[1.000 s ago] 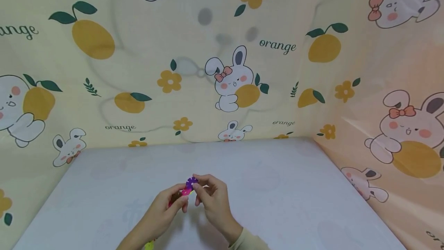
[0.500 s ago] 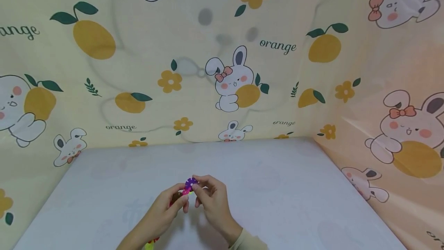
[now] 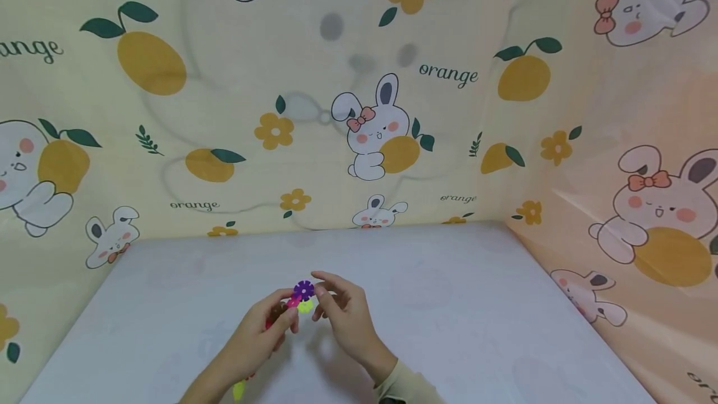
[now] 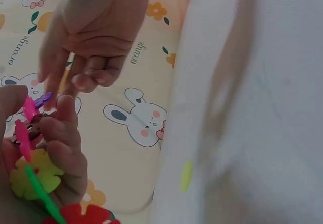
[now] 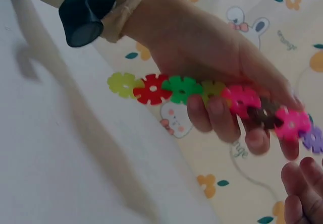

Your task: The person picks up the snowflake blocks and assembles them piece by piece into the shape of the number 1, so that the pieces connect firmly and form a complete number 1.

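My left hand [image 3: 255, 329] grips a chain of interlocking snowflake discs [image 5: 181, 89], its fingers curled round the middle links. The linked discs run yellow, red, green, olive-yellow, pink, brown and pink to a purple disc [image 3: 303, 290] at the far end. Beyond the fingertips, that purple disc sticks out toward my right hand [image 3: 350, 317]. The right thumb and fingers are spread loosely beside it, with nothing between them. In the left wrist view the right hand [image 4: 98, 37] hangs relaxed, apart from the purple disc. Part of the chain is hidden by the left fingers.
A loose yellow disc [image 3: 305, 306] shows just behind the chain, on the white tabletop [image 3: 477, 317]. A cloth wall [image 3: 235, 80] printed with rabbits and oranges rises at the back and both sides. A black device [image 5: 86, 19] sits at the left sleeve.
The right fingers have let go of the purple disc and drawn off a little. My left hand has shifted slightly left with the chain, and more of the loose yellow disc shows.
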`<state>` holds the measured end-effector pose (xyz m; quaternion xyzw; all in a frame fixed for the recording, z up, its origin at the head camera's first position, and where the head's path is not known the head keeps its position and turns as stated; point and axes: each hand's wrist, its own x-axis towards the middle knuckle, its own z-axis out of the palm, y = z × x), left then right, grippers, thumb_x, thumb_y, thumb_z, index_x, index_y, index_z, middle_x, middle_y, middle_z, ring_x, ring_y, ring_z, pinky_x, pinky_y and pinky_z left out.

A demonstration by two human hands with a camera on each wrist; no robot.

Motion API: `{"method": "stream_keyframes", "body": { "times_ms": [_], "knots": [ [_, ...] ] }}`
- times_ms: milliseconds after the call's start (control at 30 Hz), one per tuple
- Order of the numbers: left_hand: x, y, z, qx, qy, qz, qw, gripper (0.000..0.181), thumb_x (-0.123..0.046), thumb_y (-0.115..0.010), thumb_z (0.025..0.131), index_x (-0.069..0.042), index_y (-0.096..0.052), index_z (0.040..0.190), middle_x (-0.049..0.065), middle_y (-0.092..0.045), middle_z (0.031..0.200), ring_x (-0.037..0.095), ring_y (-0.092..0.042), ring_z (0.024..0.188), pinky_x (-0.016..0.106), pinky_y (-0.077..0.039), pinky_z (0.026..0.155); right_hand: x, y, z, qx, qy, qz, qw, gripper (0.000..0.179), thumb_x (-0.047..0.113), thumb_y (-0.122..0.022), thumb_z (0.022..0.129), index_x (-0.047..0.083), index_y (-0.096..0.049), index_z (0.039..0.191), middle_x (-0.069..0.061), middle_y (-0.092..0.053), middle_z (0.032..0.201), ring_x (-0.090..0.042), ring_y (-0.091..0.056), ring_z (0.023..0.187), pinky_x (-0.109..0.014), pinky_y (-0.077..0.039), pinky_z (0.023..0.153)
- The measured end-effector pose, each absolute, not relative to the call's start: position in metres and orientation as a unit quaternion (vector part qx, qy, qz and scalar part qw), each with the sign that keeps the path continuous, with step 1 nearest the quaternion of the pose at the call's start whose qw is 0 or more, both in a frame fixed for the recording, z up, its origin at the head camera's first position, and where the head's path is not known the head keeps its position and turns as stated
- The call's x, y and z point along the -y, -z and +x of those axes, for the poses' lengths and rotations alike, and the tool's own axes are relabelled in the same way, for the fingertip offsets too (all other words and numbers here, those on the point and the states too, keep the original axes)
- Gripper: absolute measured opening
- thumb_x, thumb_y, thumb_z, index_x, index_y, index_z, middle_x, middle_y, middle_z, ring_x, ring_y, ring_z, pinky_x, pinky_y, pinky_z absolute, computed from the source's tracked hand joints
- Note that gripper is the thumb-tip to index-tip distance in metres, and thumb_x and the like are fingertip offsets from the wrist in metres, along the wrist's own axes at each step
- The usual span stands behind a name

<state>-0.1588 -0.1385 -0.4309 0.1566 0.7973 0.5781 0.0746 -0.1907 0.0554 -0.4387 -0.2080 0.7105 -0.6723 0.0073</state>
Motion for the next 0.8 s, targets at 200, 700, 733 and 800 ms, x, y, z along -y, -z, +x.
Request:
{"method": "stream_keyframes", "body": {
  "times_ms": [200, 700, 733, 800],
  "knots": [
    [0.141, 0.424, -0.158, -0.802, -0.578, 0.132, 0.075, 0.039, -0.029, -0.05, 0.107, -0.004, -0.052, 0.137, 0.012, -0.062, 0.093, 0.007, -0.05, 0.057, 0.023, -0.045, 0.047, -0.057, 0.447, -0.201, -0.713, 0.678, -0.18, 0.023, 0.026, 0.014, -0.053, 0.105, 0.004, -0.065, 0.127, -0.027, -0.069, 0.108, -0.006, -0.063, 0.063, -0.025, -0.054, 0.069],
    [0.145, 0.417, -0.158, -0.802, -0.586, 0.093, 0.074, 0.047, -0.023, -0.052, 0.106, 0.006, -0.048, 0.143, 0.009, -0.061, 0.081, 0.011, -0.051, 0.058, 0.024, -0.045, 0.049, -0.058, 0.475, -0.217, -0.757, 0.609, -0.225, 0.077, 0.027, 0.012, -0.058, 0.102, -0.005, -0.066, 0.12, -0.03, -0.068, 0.117, -0.007, -0.066, 0.07, -0.029, -0.058, 0.068],
    [0.145, 0.416, -0.158, -0.802, -0.585, 0.094, 0.073, 0.048, -0.023, -0.053, 0.106, 0.007, -0.047, 0.144, 0.009, -0.06, 0.079, 0.012, -0.05, 0.057, 0.024, -0.045, 0.049, -0.058, 0.475, -0.218, -0.762, 0.601, -0.226, 0.078, 0.027, 0.013, -0.058, 0.102, -0.005, -0.066, 0.121, -0.029, -0.068, 0.118, -0.01, -0.067, 0.072, -0.029, -0.058, 0.067],
    [0.145, 0.415, -0.158, -0.803, -0.585, 0.085, 0.073, 0.05, -0.024, -0.053, 0.106, 0.007, -0.047, 0.144, 0.009, -0.058, 0.076, 0.012, -0.05, 0.057, 0.024, -0.045, 0.05, -0.057, 0.476, -0.221, -0.774, 0.586, -0.226, 0.078, 0.028, 0.015, -0.059, 0.101, -0.003, -0.067, 0.122, -0.026, -0.069, 0.117, -0.014, -0.069, 0.079, -0.026, -0.057, 0.068]
  ]
}}
